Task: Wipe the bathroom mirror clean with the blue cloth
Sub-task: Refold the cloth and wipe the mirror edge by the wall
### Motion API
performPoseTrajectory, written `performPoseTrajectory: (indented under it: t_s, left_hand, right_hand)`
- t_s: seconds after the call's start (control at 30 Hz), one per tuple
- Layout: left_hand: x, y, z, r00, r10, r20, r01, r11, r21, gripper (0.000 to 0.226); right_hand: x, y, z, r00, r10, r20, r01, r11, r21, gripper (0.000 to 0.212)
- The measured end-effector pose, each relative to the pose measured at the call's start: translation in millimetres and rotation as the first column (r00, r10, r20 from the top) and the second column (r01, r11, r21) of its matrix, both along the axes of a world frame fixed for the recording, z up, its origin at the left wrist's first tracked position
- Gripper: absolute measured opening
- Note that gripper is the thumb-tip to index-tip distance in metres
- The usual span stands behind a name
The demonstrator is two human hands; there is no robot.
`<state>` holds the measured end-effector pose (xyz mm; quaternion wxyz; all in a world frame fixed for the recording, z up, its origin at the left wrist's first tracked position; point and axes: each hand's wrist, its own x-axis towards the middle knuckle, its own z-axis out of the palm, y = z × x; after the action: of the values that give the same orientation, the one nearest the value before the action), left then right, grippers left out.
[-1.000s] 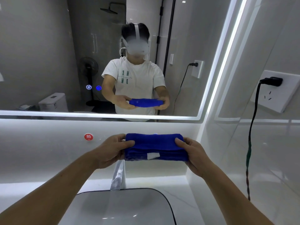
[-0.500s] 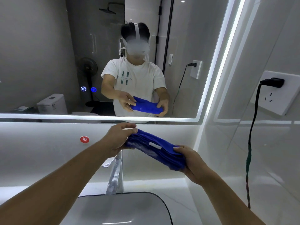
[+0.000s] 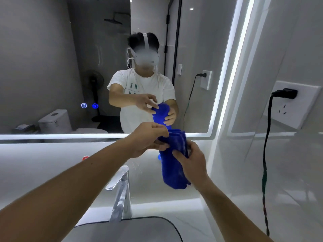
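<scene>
The folded blue cloth (image 3: 174,163) now hangs nearly upright in front of the mirror's lower edge. My right hand (image 3: 191,161) grips its middle from the right, fingers curled over the fabric. My left hand (image 3: 148,142) pinches the cloth's top end between thumb and fingers. The bathroom mirror (image 3: 52,58) fills the upper left, framed by a lit strip, and reflects a person in a white shirt holding the same cloth. The cloth is apart from the glass.
A chrome faucet (image 3: 120,194) stands below my hands over a white basin (image 3: 139,229). A wall socket (image 3: 295,103) with a black plug and dangling cord (image 3: 265,163) is on the right wall. Two blue touch buttons (image 3: 89,105) glow on the mirror.
The cloth has swung from level to almost vertical. My left hand rose to its top end, my right hand moved inward onto its middle, and my head view moved closer to the mirror.
</scene>
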<state>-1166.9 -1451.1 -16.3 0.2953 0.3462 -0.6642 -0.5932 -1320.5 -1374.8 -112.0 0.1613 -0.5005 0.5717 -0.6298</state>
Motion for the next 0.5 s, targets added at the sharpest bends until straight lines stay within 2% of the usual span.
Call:
performPoseTrajectory:
  t_s: [0.1,0.17,0.23,0.3,0.4,0.5]
  left_hand:
    - [0.9,-7.7,11.0,0.972,-0.026,0.234,0.097,0.951,-0.295,0.035]
    - [-7.4,-11.5,18.9,0.967,0.021,0.253,0.079,0.923,-0.376,0.026]
    - [-17.8,-13.4,26.3,0.959,0.061,0.276,0.073,0.889,-0.452,0.019]
    - [-32.8,-15.4,32.0,0.946,0.074,0.314,0.115,0.832,-0.543,0.019]
    - [-61.9,-14.9,40.4,0.94,0.144,0.311,0.128,0.695,-0.708,0.02]
    - [-98.2,-18.2,51.7,0.959,0.151,0.24,0.118,0.557,-0.822,0.023]
  right_hand:
    - [-15.4,1.0,13.1,0.967,0.157,0.2,-0.158,0.987,-0.009,0.02]
    - [-22.6,-0.4,20.4,0.932,0.236,0.274,-0.239,0.971,-0.021,0.025]
    - [-28.0,-3.5,23.9,0.93,0.247,0.271,-0.248,0.968,-0.032,0.025]
    - [-34.3,-7.8,24.7,0.961,0.18,0.208,-0.169,0.983,-0.071,0.025]
    - [-45.3,-18.9,20.5,0.993,0.014,0.115,0.008,0.982,-0.188,0.038]
    - [-56.3,-34.2,22.5,0.976,-0.203,0.074,0.216,0.911,-0.352,0.053]
